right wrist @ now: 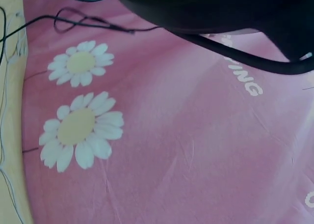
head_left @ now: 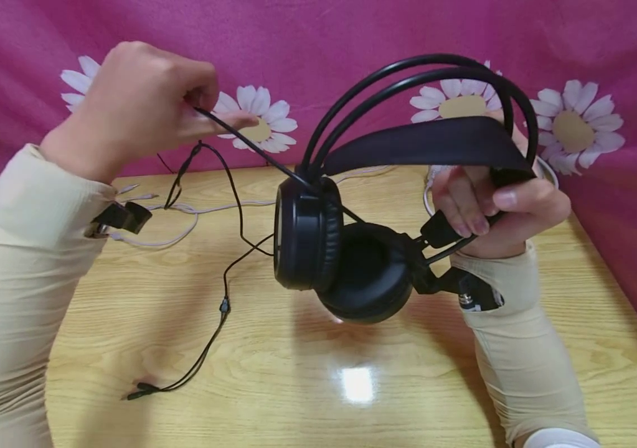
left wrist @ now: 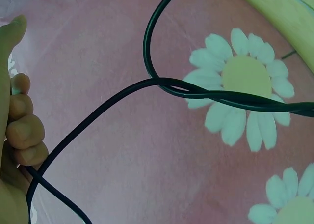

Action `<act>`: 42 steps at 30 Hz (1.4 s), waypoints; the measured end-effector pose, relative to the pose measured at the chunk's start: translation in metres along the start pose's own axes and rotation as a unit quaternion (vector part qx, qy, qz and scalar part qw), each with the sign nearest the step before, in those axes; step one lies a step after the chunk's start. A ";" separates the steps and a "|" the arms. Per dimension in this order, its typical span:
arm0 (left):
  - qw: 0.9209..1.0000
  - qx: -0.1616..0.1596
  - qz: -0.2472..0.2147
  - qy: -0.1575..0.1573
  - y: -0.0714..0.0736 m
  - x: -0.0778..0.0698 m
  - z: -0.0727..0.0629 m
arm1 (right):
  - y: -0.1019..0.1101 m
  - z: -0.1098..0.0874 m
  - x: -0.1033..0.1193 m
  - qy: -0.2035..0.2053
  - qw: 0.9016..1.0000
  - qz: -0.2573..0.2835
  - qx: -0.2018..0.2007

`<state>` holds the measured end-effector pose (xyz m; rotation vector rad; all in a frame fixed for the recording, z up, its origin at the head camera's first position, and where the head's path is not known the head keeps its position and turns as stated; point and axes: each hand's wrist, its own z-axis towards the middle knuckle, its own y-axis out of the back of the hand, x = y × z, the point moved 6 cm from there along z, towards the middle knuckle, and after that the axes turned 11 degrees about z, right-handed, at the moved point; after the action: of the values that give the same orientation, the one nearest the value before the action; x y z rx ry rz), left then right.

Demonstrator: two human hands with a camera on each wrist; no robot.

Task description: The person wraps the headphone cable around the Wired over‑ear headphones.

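Observation:
Black over-ear headphones (head_left: 308, 239) hang above the wooden table, their ear cups low and the twin-wire headband up. My right hand (head_left: 500, 208) grips them on the right side, fingers curled round the end of the headband. Raised at the upper left, my left hand (head_left: 147, 109) pinches the black headphone cable (head_left: 256, 149), which slants across the near ear cup. In the left wrist view the cable (left wrist: 98, 110) runs past curled fingers (left wrist: 27, 133) and twists round itself. The right wrist view shows part of the dark headphones (right wrist: 211, 13); the right hand is out of that view.
The cable's loose end, with a small splitter (head_left: 225, 305) and two black plugs (head_left: 143, 390), trails over the table (head_left: 228, 410) at left. White cables (head_left: 178, 239) lie behind it. A pink cloth with daisies (head_left: 340, 56) stands at the back and right.

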<state>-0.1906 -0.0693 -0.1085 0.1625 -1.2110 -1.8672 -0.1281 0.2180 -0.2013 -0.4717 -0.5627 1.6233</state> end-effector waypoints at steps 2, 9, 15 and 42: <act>1.000 -0.007 -0.014 0.000 -0.004 -0.004 0.002 | -0.001 0.000 0.000 0.000 1.000 0.020 -0.009; 0.998 -0.013 -0.068 -0.008 -0.023 -0.018 0.011 | -0.004 -0.002 -0.003 0.009 0.998 0.064 -0.021; 0.993 -0.010 -0.121 -0.009 -0.044 -0.030 0.011 | 0.002 -0.010 -0.004 0.012 0.992 0.103 -0.075; 0.946 -0.047 -0.320 0.030 -0.134 -0.061 -0.013 | 0.007 0.001 -0.001 0.070 0.980 0.114 -0.149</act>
<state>-0.2263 -0.0150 -0.2410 0.6156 -1.0990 -2.4487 -0.1339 0.2165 -0.2046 -0.8941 -0.6673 1.7122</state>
